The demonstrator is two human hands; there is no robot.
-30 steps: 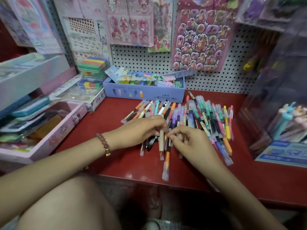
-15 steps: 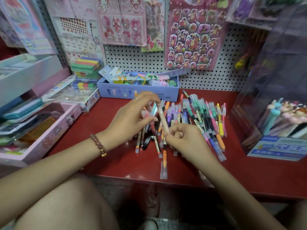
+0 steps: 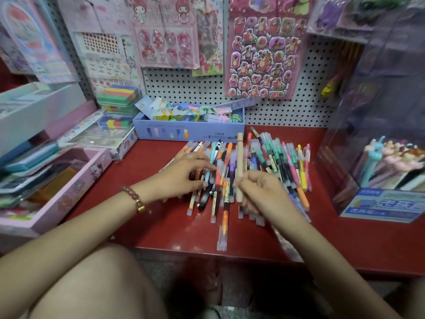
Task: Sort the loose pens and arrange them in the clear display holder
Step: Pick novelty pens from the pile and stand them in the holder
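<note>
Over the middle of the heap, a beige pen (image 3: 239,157) is held lifted off the rest, its lower end wrapped by the curled fingers of the right hand (image 3: 259,192). That grip sits low on the barrel, so most of the length is unsupported. A knock against its neighbours or a loosened finger would likely tip it back among the loose pens (image 3: 276,162), where it would have to be found again. Carrying it to the clear display holder (image 3: 340,139) means crossing the right side of the heap. A trailing end could then drag other pens toward the front lip of the red shelf (image 3: 161,231), where one orange pen (image 3: 224,217) already reaches close to the edge.

The beige pen's long axis runs almost straight away from the person, with the free end aimed at the pegboard (image 3: 276,111). The heap below lies roughly along the same line, fanning out to both sides. The left hand (image 3: 184,178) rests on the heap's left part, fingers reaching fairly straight over the pens; blur hides whether thumb and finger pinch one. The holder stands at the shelf's right end, well apart from the beige pen, with character-topped pens (image 3: 391,157) already inside.
</note>
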